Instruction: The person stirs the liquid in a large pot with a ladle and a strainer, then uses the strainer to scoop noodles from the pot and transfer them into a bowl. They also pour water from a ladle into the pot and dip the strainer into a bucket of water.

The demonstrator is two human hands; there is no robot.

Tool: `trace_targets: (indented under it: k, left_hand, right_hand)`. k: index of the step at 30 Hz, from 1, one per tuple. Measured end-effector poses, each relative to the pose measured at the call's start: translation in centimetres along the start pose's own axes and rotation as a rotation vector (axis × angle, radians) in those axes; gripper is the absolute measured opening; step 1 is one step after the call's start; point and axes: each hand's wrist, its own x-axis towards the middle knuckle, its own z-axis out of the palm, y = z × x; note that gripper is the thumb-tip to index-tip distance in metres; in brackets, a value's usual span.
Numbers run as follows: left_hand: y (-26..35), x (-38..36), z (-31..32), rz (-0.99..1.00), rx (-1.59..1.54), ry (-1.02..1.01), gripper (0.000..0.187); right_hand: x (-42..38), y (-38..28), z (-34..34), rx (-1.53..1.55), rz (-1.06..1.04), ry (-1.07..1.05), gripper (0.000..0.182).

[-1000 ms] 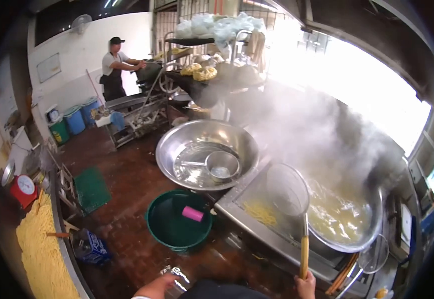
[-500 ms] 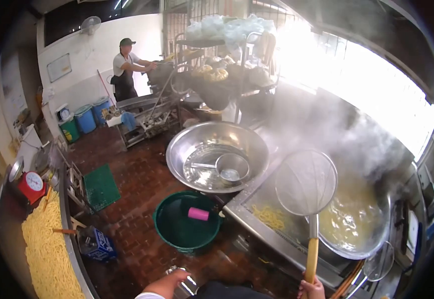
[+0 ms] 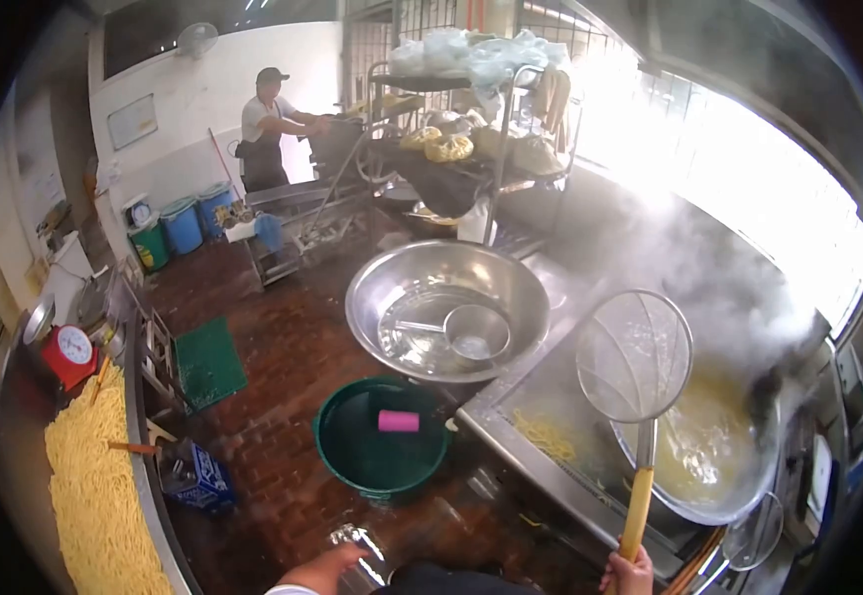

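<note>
At the bottom right my right hand (image 3: 630,573) is wrapped around the wooden handle of a long-handled mesh strainer (image 3: 638,347). The round mesh is raised, apparently in front of a large steaming pan (image 3: 724,511) of bubbling yellowish liquid. Yellow noodles (image 3: 545,434) lie on the metal surface to the left of that pan. My left hand (image 3: 324,570) is low at the bottom edge, beside a shiny metal thing whose kind I cannot make out. The fingers of that hand are mostly hidden.
A wide steel basin (image 3: 367,332) holds a saucepan (image 3: 478,334). Below stands a green tub (image 3: 327,446) with a pink cylinder (image 3: 398,421). Noodles (image 3: 99,486) cover the left counter beside a red scale (image 3: 72,347). A person (image 3: 265,129) works at the back near a loaded rack (image 3: 499,178).
The view has shifted slightly, so most things sit further right. The strainer stays raised in my right hand, and less steam veils its mesh. The person at the back leans further forward.
</note>
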Motion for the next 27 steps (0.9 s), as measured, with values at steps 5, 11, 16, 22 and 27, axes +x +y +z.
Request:
trace_targets:
  k: [5, 11, 16, 22, 27]
  left_hand:
    - [1.6, -2.2, -0.4, -0.15, -0.059, -0.006, 0.041]
    - [4.7, 2.4, -0.1, 0.114, 0.096, -0.014, 0.038]
    - [9.9, -7.1, 0.4, -0.122, -0.098, 0.028, 0.034]
    - [9.9, -6.0, 1.2, -0.15, -0.2, 0.094, 0.038]
    - [11.4, -9.9, 2.0, -0.199, 0.018, 0.232, 0.046]
  right_hand:
    - [-0.3, -0.2, -0.6, 0.064, 0.071, -0.005, 0.017]
    - [4.0, 4.7, -2.3, -0.073, -0.109, 0.075, 0.018]
    - [7.0, 2.4, -4.3, 0.031, -0.094, 0.015, 0.022]
    - [11.8, -0.6, -11.1, 0.124, -0.232, 0.224, 0.018]
    - [25.3, -0.5, -25.9, 0.121, -0.434, 0.418, 0.013]
